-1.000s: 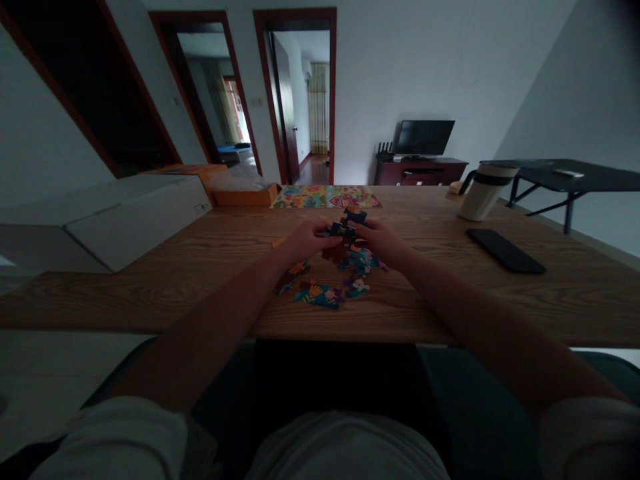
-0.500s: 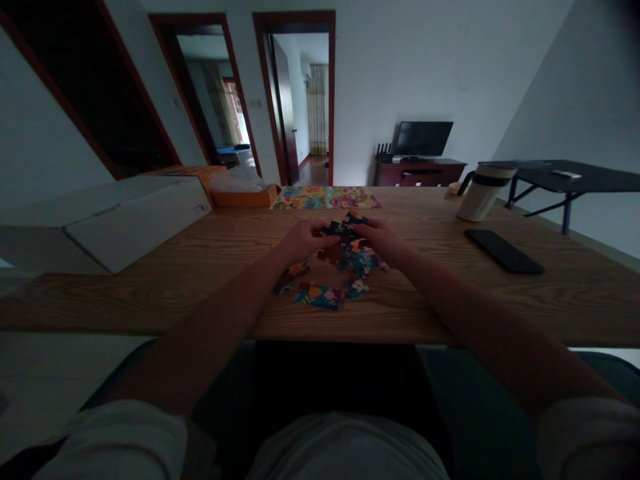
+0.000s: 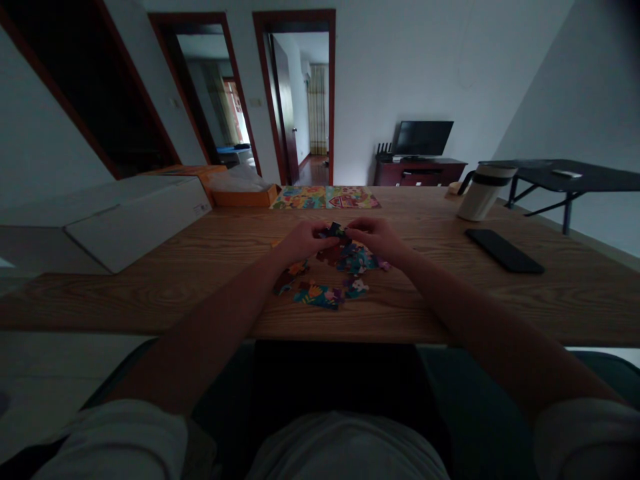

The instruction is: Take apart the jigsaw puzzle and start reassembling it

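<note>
Head view: left hand (image 3: 304, 240), pinches a dark puzzle piece (image 3: 339, 229), which sits between both hands. Right hand (image 3: 376, 235), fingertips at that piece's edge; whether it grips, cannot tell. Nearer the body than the hands, on the desk (image 3: 400, 310): colourful puzzle section (image 3: 319, 295). Right of right hand: flat black object (image 3: 504, 251).
</note>
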Motion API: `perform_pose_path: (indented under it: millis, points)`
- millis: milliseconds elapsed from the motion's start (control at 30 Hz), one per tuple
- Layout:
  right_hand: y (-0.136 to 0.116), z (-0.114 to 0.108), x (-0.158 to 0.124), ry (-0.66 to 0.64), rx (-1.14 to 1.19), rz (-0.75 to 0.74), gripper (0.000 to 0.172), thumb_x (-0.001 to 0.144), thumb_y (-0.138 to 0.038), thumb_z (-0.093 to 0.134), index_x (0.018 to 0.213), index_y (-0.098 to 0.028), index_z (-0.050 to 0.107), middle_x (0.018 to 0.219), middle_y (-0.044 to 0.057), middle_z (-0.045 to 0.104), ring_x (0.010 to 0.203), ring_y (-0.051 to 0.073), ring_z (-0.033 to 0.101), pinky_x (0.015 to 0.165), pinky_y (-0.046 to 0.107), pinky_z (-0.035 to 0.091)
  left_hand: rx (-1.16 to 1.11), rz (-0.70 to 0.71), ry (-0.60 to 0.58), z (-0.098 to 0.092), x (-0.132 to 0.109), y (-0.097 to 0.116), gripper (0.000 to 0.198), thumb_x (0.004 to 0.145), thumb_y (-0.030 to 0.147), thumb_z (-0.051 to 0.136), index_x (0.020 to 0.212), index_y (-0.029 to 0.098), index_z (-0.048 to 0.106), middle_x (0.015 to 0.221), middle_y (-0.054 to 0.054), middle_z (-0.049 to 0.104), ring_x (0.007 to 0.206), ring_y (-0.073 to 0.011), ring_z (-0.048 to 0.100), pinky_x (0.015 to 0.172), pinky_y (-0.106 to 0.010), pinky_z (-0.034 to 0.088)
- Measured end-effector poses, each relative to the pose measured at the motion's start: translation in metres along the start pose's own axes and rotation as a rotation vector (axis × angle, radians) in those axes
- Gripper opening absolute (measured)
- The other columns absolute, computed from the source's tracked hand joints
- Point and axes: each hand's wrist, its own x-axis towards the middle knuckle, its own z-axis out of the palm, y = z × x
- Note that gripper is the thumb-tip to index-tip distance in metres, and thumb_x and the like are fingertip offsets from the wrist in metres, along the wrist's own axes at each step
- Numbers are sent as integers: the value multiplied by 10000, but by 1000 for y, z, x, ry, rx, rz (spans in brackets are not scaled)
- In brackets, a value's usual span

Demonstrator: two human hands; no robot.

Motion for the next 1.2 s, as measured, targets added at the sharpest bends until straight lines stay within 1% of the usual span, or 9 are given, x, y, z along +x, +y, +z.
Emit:
perform_pose_path:
  millis: [67,167,300,400,500,733,1000,1100,1200]
  points:
    - [2,1,0,-9,-5,-19,239,810,-435,717,842,-202,759,844,58,759,794,209,674,781,370,522,-2,-1,-13,0,0,-1,275,849,415,745,925,155,696,725,-41,732,561,-147,651,506,-241,485]
    - [4,0,0,-11,-5,-42,238,808,-433,719,840,-201,764,850,59,761,783,201,672,771,365,518,5,-5,-1,-1,1,-3,289,849,432,740,926,156,701,743,-44,737,569,-150,654,518,-250,494]
    - [3,-2,1,11,-18,-24,227,806,-434,722,830,-214,772,835,53,760,782,205,659,742,363,514,10,6,-20,-1,2,-4,287,845,425,745,954,161,714,765,-42,742,593,-146,655,561,-263,505]
    - [-1,-4,2,45,9,-8,216,805,-425,718,826,-216,767,849,55,762,798,211,656,757,371,515,43,2,-7,0,2,-3,304,816,397,779,1006,165,733,805,-41,748,651,-152,665,604,-269,507]
    - [-5,-5,1,74,29,10,215,803,-426,713,825,-216,755,851,54,758,795,209,650,768,375,514,88,5,6,1,1,0,280,833,400,765,991,169,752,846,-44,754,734,-162,679,666,-273,509]
    - [-7,-5,2,77,44,12,212,800,-422,706,816,-212,730,833,47,739,786,204,637,761,372,499,104,13,-6,-1,0,1,280,829,400,757,991,172,752,889,-43,763,797,-179,692,727,-291,511]
    - [-6,-4,2,97,15,72,188,818,-395,702,802,-209,724,822,54,724,802,211,644,787,377,498,111,36,-1,0,0,1,264,834,406,749,980,186,765,869,-32,757,777,-170,680,710,-282,504]
    - [-8,-4,2,111,-7,78,199,817,-397,697,791,-201,719,804,57,717,791,214,639,772,376,496,150,3,8,-1,-1,0,291,813,462,765,887,180,763,817,-35,753,741,-173,676,678,-280,496]
    - [-10,-6,2,160,-8,86,206,812,-405,688,787,-201,709,801,55,720,795,213,637,765,370,500,201,-21,12,-3,0,0,327,803,502,772,825,176,756,786,-43,747,727,-179,672,655,-279,488]
